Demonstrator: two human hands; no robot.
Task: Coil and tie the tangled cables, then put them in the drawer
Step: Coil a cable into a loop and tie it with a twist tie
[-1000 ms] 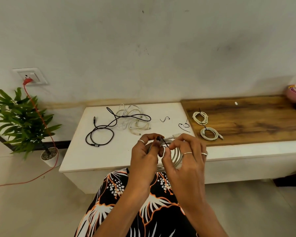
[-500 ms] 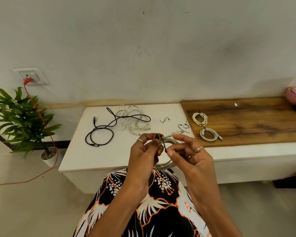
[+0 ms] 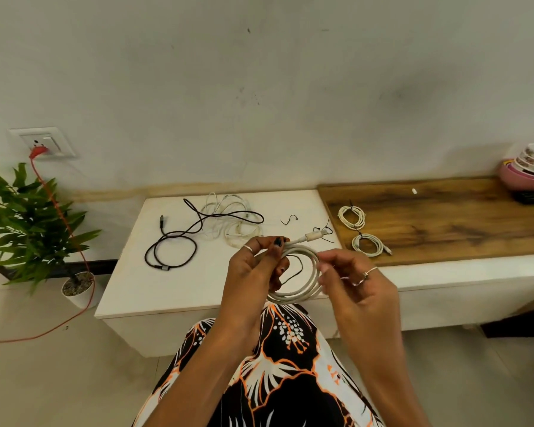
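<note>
Left hand point(image 3: 253, 272) grips the coiled white cable point(image 3: 302, 272) above the white table's point(image 3: 130, 282) front edge, and the right hand point(image 3: 352, 282) pinches its right side. Looks like a thin black tie point(image 3: 293, 269) dangles inside the loop, hard to tell. 2 tied coils point(image 3: 359, 232) sit on the wooden top point(image 3: 460, 223).

A loose cable point(image 3: 171, 245) lies on the left part of the counter point(image 3: 130, 282), with a tangle point(image 3: 232, 220) just behind it to the right. Two tied coils point(image 3: 359, 231) lie farther right. Bowls point(image 3: 527, 171) sit at the far right. A plant point(image 3: 28, 223) stands on the floor, left of the counter.
</note>
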